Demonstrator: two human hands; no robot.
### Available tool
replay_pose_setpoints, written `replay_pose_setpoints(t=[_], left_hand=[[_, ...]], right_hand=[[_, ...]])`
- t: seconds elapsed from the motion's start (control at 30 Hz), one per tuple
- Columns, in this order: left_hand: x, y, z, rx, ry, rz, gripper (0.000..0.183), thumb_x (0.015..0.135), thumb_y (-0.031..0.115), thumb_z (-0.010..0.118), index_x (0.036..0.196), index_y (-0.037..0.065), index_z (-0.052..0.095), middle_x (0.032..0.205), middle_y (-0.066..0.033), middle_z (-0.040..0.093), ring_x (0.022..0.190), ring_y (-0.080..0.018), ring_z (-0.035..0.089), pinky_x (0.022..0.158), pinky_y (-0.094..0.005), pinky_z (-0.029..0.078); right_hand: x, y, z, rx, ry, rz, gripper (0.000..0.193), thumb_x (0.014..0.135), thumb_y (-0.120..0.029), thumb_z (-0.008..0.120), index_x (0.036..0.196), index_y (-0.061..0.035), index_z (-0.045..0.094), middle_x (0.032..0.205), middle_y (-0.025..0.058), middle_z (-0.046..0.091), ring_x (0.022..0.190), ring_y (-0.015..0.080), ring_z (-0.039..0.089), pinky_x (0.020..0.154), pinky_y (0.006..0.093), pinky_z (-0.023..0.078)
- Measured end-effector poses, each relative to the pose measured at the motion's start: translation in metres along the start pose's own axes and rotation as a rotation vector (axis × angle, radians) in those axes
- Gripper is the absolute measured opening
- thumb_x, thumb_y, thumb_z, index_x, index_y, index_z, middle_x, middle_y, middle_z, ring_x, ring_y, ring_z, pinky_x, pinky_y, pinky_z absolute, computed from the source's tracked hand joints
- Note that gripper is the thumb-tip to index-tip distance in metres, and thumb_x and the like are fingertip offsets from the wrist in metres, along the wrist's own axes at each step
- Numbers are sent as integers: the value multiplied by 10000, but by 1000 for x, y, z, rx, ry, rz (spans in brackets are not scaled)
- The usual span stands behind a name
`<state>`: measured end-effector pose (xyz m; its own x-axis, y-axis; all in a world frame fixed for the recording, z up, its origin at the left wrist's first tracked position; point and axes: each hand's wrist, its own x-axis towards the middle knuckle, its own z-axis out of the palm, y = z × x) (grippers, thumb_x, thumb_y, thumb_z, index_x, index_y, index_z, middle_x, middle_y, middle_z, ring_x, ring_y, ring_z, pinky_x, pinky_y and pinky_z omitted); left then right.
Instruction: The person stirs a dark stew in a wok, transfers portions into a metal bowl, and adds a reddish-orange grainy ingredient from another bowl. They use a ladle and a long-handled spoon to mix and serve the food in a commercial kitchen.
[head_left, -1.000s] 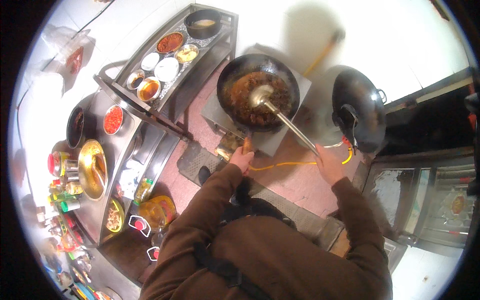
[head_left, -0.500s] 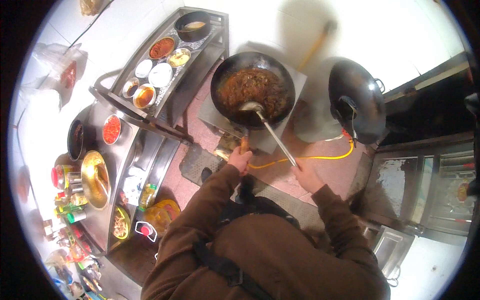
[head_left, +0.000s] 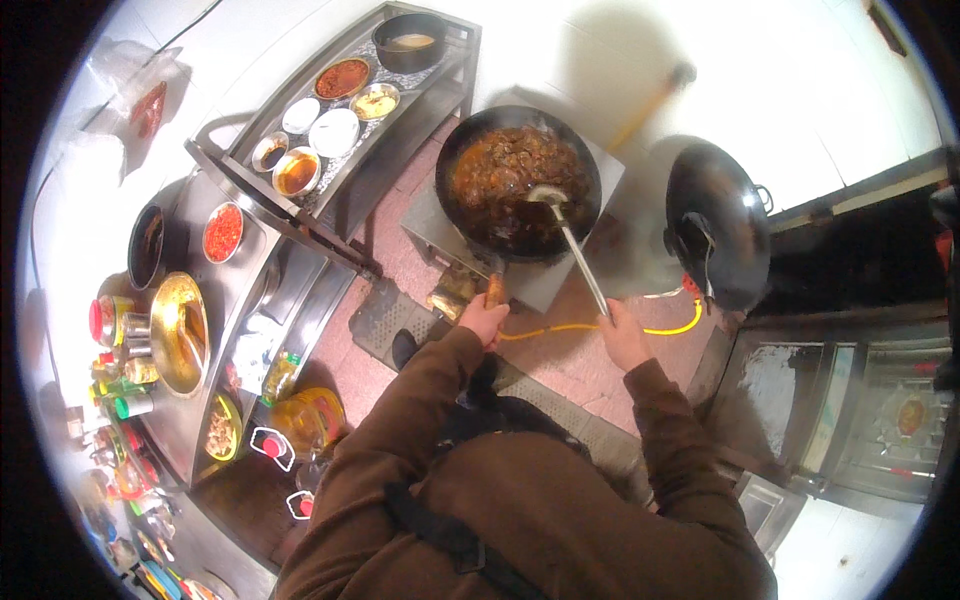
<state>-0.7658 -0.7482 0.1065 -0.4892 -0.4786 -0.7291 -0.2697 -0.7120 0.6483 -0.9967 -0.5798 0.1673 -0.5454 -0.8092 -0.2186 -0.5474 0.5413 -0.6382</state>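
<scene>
A black wok [head_left: 465, 225] sits on a metal stove [head_left: 572, 268], with brown, saucy chunks of food [head_left: 515, 165] in it. My left hand [head_left: 484, 322] is closed round the wooden handle [head_left: 495, 290] at the wok's near side. In my right hand [head_left: 625, 335] is the end of a long-handled metal ladle [head_left: 578, 255]. Its bowl rests inside the wok, at the right edge of the food. Dark liquid shows in the near part of the wok. The fingers of both hands are partly hidden by their backs.
A second black wok [head_left: 735, 225] leans at the right, near a yellow hose [head_left: 670, 330]. On the left, a metal rack [head_left: 350, 190] carries bowls of seasonings and a dark pot [head_left: 410, 50]. A counter holds a bowl of chopped red peppers [head_left: 223, 232] and a golden basin [head_left: 195, 340].
The ladle's bowl has moved to the right within the wok, and my right hand has risen slightly. The food now lies more toward the far side. The whole view has shifted a little.
</scene>
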Motion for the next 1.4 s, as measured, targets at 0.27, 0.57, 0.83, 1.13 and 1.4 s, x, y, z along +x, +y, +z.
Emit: replay_pose_setpoints(t=[0.27,0.57,0.83,1.13,1.4], left_hand=[[0,-2,-1,-22,-11,1,256,952,204,598,1137,88,465,680,-42,483,420,-146,437,342,-309,350],[5,-10,-2,36,19,49,314,935,224,610,1170,68,473,669,-46,483,400,-148,443,333,-313,350],[5,-10,-2,-47,-26,63,306,935,224,614,1151,64,469,685,-51,489,404,-144,438,327,-310,336],[3,-9,-2,40,5,66,278,931,225,602,1116,58,481,701,-61,515,405,-151,456,328,-320,336],[-1,-3,-2,16,-10,51,263,931,241,610,1086,71,483,678,-42,505,438,-148,473,341,-324,363]], right_hand=[[36,-27,-12,240,138,54,242,1000,-258,501,1042,-32,577,729,103,569,585,187,555,521,350,429],[56,-89,47,1523,-359,796,208,1053,-335,461,1146,-163,533,684,-24,401,472,52,327,379,201,286],[59,-93,6,746,-146,350,257,1025,-317,483,1067,-78,569,679,27,511,451,105,441,379,268,345],[69,-84,64,716,-208,299,270,1003,-305,518,1035,-45,585,620,21,480,437,133,458,393,292,362],[5,-56,-7,421,-111,184,258,1004,-267,520,895,-37,557,607,-6,490,485,87,463,443,284,364]])
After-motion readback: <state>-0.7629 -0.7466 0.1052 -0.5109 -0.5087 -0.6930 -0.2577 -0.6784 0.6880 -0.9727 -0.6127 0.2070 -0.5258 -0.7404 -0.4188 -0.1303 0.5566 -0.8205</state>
